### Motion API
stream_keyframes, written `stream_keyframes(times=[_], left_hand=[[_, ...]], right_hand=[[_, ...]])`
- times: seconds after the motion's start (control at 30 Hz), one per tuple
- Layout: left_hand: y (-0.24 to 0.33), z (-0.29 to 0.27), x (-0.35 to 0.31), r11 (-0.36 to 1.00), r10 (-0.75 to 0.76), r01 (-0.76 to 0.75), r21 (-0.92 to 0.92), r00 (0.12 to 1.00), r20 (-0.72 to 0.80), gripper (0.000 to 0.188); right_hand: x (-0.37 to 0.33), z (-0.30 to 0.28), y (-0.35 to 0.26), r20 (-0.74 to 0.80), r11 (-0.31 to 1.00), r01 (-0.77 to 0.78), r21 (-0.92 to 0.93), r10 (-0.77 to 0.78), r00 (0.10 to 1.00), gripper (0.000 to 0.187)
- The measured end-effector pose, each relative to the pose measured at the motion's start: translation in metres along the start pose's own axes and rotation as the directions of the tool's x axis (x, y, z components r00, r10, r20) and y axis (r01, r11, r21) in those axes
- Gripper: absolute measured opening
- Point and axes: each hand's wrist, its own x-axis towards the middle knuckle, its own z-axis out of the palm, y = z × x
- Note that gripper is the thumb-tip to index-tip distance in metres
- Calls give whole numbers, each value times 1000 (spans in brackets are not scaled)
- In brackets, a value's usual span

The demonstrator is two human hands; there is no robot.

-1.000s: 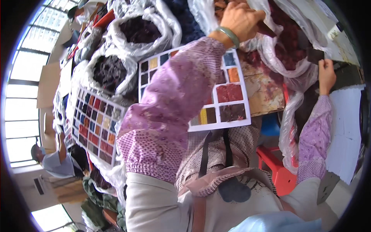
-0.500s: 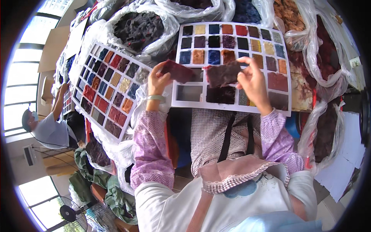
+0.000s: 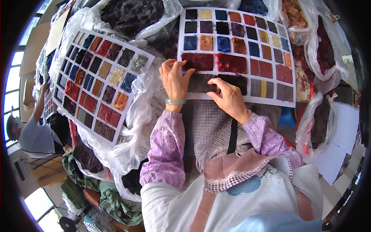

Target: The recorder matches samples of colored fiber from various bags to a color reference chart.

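Note:
A white sample board point(image 3: 291, 77) with rows of coloured plush swatches lies in front of me. At its left edge is my left hand point(image 3: 174, 79), thumb and index finger apart, beside a dark red swatch point(image 3: 198, 62). My right hand point(image 3: 230, 98) is over the bottom row; its thumb and index tips are apart, touching or just above a dark brown swatch point(image 3: 200, 84). Its knuckles partly cover a blackish swatch point(image 3: 236, 82). A second bright red swatch point(image 3: 232, 63) is in the row above. Neither hand grips anything that I can see.
A similar swatch board point(image 3: 96, 77) leans at the left on crumpled clear plastic point(image 3: 143, 104). Plastic bags of dark plush scraps point(image 3: 131, 17) and orange scraps point(image 3: 291, 13) stand behind. Another person point(image 3: 36, 131) works at far left. White sheets point(image 3: 332, 135) lie at right.
The dark red and brown pieces that my hands held up over the board now lie flat on it, let go. My left hand moved right; the view shifted too.

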Motion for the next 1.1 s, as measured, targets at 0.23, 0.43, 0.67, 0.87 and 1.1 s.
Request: stream_keyframes(times=[0.23,0.43,0.67,0.87,1.1], left_hand=[[-4,2,18,1000,-3,1,12,977,214,21],[-7,-4,12,959,276,-282,-24,913,301,28],[-15,-4,-8,968,152,-47,-245,890,430,65],[-5,-14,-1,964,190,-58,-258,830,524,95],[12,-9,-16,909,174,-369,195,760,626,77]], right_hand=[[15,-5,2,209,937,196,-289,-138,968,27],[36,1,2,301,895,252,-368,-142,943,21],[18,-8,17,53,953,297,-59,-294,954,26],[25,8,16,-39,978,205,-29,-206,978,17],[34,-1,14,212,976,145,-162,-109,971,14]])
